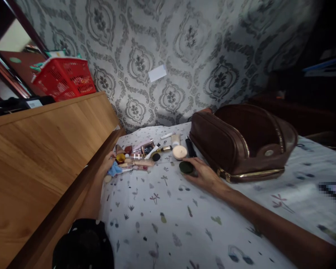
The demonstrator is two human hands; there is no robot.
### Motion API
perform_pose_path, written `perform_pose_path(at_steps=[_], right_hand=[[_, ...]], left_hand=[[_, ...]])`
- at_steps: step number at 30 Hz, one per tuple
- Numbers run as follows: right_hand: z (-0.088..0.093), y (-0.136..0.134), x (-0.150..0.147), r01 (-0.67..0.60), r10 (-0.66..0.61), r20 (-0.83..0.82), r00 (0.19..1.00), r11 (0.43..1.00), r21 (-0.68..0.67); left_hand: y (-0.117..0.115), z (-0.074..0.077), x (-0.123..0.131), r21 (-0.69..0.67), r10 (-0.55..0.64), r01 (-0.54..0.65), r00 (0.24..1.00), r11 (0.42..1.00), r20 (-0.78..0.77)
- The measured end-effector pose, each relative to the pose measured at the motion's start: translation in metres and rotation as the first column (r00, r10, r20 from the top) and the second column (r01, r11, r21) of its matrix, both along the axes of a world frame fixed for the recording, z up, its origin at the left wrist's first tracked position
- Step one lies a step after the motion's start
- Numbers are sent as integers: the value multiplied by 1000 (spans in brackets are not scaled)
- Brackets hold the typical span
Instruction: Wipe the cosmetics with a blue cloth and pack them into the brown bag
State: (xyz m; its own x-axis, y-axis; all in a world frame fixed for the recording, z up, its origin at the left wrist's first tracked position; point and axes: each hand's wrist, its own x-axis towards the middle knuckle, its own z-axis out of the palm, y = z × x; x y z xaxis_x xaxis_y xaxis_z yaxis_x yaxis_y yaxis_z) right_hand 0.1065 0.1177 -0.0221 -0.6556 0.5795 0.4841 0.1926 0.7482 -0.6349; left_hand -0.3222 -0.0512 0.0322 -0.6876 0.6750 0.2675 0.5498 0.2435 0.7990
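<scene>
**Brown leather-look bag point(232, 149) and scattered small cosmetics point(137, 157) share a white printed cloth sheet point(156, 209)**

The grey-and-white damask-patterned wall point(190, 41) fills the view at 12 o'clock, and the sheet, printed with palms, flamingos and rainbows, spreads toward 6 o'clock. A brown wood-grained board point(53, 130) runs along 9 o'clock. The bag stands at 3 o'clock, with gold-toned zips and a round metal stud. A red slatted plastic basket point(70, 76) sits at 10 o'clock, above the board. The cosmetics cluster at 8 o'clock.

The person's two hands are well apart. The right hand point(205, 175), at 4 o'clock, curls thumb and fingers around a dark green round-topped container point(186, 167), just left of the bag; whether the container touches the sheet cannot be told. The left hand point(108, 162), at 8 o'clock, lies against a crumpled light-blue cloth point(114, 169) and a gold-yellow round jar point(120, 158); whether it grips either cannot be told.

A white rectangular card point(157, 73) shows on the wall at 12 o'clock. At the container's 11 o'clock lies a beige round compact point(180, 152), with a cream-coloured tube point(175, 140) beyond it. A thin white stick point(167, 135) lies beside the tube.
</scene>
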Motion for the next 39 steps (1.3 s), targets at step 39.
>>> perform_pose_path(at_steps=[39], right_hand=[[25,-46,6,-256,268,9,963,909,330]], left_hand=[[5,0,262,52,-400,427,878,903,-263]])
